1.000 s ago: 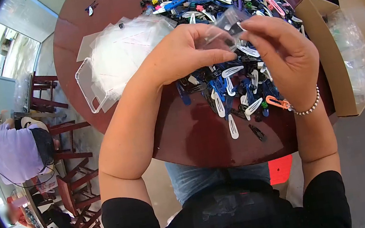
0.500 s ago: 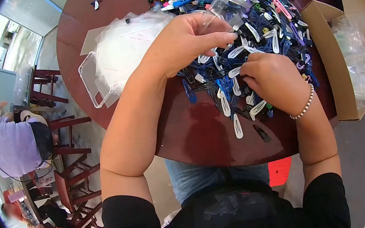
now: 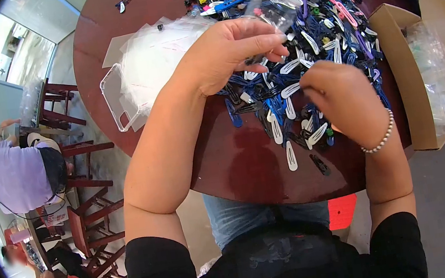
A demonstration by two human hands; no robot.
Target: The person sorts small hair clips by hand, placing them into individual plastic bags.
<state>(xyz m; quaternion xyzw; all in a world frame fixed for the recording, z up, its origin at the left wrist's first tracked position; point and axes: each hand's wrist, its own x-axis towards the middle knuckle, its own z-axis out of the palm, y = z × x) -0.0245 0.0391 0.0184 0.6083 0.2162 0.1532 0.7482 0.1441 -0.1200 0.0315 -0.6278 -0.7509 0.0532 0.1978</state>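
Observation:
A heap of hair clips (image 3: 300, 41) in blue, black, white and other colours lies on the round dark-red table (image 3: 226, 161). Above the heap's near left side, my left hand (image 3: 232, 51) pinches a small clear plastic bag (image 3: 271, 5) with dark clips inside. My right hand (image 3: 343, 98), a bead bracelet on its wrist, rests knuckles-up on the near edge of the heap. Its fingers curl down among white and blue clips, and its fingertips are hidden.
A stack of clear bags (image 3: 158, 56) and a clear plastic case (image 3: 115, 97) lie left of the heap. An open cardboard box (image 3: 397, 78) with filled bags stands at the right. Other people (image 3: 21, 180) sit at the far left beside wooden chairs (image 3: 90, 216).
My right hand has left the bag, dropped to the heap and curled its fingers into the clips. The left hand keeps the bag and has tilted slightly.

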